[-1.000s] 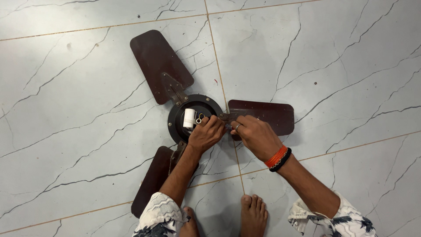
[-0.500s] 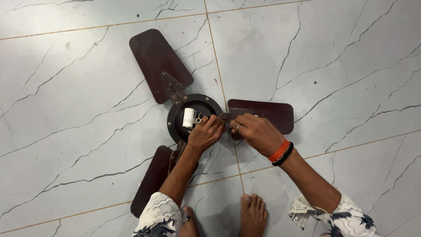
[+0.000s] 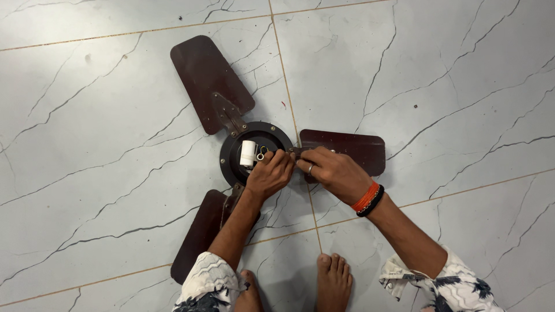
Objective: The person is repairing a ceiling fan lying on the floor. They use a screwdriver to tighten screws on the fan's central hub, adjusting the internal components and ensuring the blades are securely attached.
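As the view runs left to right, the marble-look floor tile (image 3: 87, 173) comes first, pale w/ dark veins; a ceiling fan lies flat on it, motor side up, probably so the hub can be got at from above.

Upper-left blade (image 3: 208, 81): dark brown, flat on floor, bolted to hub by a metal bracket. Lower-left blade (image 3: 199, 237): same colour, partly under the person's left forearm.

Motor hub (image 3: 251, 153): black, round, open face up. Inside sits a white cylinder (image 3: 248, 153), looks like a capacitor, upright-ish, w/ small metal bits just beside it; too small to tell what.

Left hand (image 3: 270, 176): rests on hub's right rim, fingers curled down and clenched at the rim; likely steadying the hub so it won't turn. Whether they pinch a small part, cannot tell, knuckles hide it.

Right hand (image 3: 334, 173): on the inner end of the right blade (image 3: 352, 147), at the bracket where blade meets hub. Fingers pinched together around something small at that joint, a screw or tool tip perhaps; cannot tell which. Ring on one finger; orange and black bands (image 3: 367, 199) at wrist.

The two hands are nearly touching, both at the hub-to-blade joint.

Bottom edge: patterned sleeves, bare feet (image 3: 332, 280) on the tile, just below the fan.
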